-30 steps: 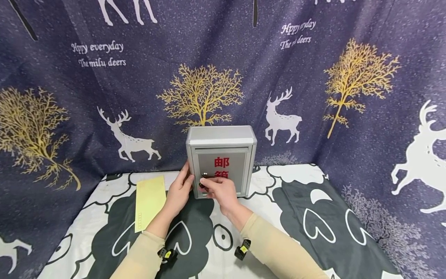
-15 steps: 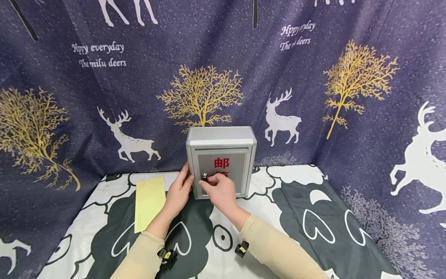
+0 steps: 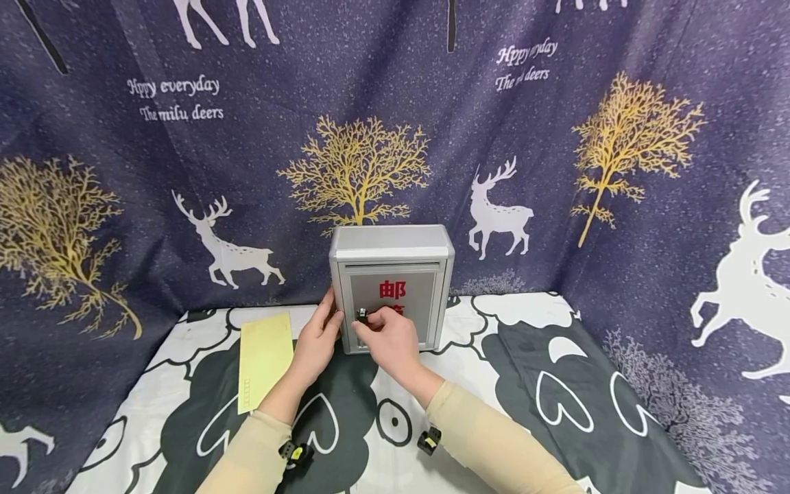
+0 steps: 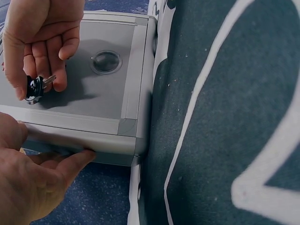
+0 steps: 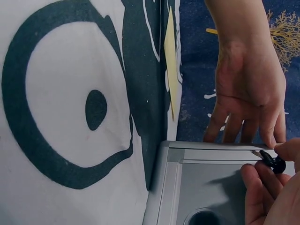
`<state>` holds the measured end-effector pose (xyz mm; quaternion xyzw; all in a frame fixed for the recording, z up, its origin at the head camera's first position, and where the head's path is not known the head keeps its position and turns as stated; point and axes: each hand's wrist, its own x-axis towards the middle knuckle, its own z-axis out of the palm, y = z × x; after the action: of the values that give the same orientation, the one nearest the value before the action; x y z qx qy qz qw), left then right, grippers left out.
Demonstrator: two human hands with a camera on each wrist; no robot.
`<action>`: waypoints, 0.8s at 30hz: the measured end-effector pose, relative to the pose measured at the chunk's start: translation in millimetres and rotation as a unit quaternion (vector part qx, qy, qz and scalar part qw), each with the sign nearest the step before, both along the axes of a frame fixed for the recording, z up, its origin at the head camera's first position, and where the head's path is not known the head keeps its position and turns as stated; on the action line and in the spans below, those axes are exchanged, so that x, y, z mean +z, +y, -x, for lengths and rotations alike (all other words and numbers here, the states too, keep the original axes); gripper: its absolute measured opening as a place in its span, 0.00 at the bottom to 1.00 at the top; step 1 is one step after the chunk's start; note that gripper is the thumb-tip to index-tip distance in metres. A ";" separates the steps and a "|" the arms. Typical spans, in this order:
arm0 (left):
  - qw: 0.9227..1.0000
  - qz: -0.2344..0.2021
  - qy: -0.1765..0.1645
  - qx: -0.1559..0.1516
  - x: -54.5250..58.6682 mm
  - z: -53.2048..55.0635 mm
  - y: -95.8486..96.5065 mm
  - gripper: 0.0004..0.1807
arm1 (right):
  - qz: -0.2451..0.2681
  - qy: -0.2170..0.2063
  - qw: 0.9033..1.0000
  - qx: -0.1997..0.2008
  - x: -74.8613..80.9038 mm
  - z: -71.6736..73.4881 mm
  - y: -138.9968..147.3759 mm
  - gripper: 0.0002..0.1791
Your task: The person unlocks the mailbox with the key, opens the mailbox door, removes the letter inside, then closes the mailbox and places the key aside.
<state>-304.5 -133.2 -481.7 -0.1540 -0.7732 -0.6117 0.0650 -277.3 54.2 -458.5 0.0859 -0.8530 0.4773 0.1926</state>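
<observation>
A grey metal mailbox with red characters stands upright in the middle of the head view. At the left edge of its door is a small lock. The right hand pinches a black-headed key there between thumb and fingers; a bit of shiny metal juts out beside it in the left wrist view. How far the key sits in the lock is hidden. Along the mailbox's left side rests the left hand, its fingers straight against the side wall and its thumb at the front edge.
A yellow envelope lies on the black and white patterned cloth, left of the left forearm. Behind the mailbox hangs a dark blue curtain with deer and trees. A round window is set low in the mailbox door.
Since one second ago the right hand has turned at the lock, and its fingers now cover more of the lower red character. The left hand and the mailbox have stayed in place.
</observation>
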 end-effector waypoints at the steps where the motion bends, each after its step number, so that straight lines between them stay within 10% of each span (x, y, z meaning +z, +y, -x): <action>1: 1.000 0.000 0.001 0.000 -0.4 0.1 0.1 0.34 | 0.000 0.002 1.000 0.000 -0.4 -0.2 0.1 0.12; 24: 1.000 0.011 0.016 0.010 -1.8 0.6 0.4 0.34 | 0.002 -0.009 1.000 0.024 -5.8 -9.1 5.1 0.10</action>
<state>-305.1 -132.8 -483.6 -0.1568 -0.7805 -0.5996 0.0818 -268.2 59.3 -464.3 0.1018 -0.8516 0.4842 0.1733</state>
